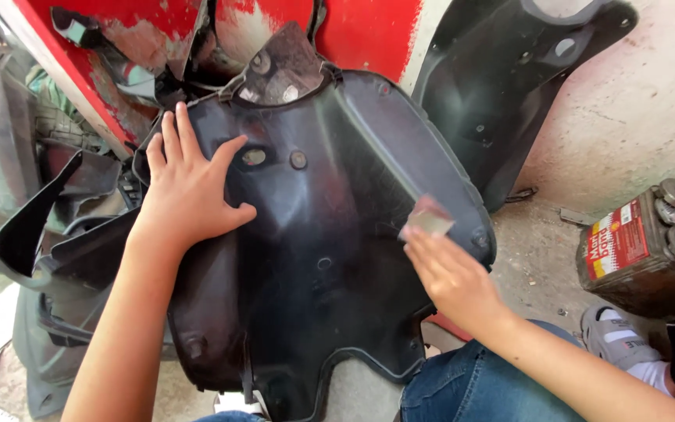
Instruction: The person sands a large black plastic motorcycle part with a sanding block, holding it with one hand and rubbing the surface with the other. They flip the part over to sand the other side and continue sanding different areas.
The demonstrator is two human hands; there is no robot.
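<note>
A large black plastic scooter body panel (330, 234) filled the centre of the frame, leaning over the person's jeans. The left hand (189, 184) lay flat and open on its upper left, while the right hand (451, 273) pinched a small sandpaper piece (429, 219) against its right side.

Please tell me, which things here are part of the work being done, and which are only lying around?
In use:
- black plastic panel, held flat by the left hand
- small sanding sheet, pressed on the panel by the right hand

Lying about:
- second black panel against the wall
- rusty metal can
- loose dark panels at left
</note>
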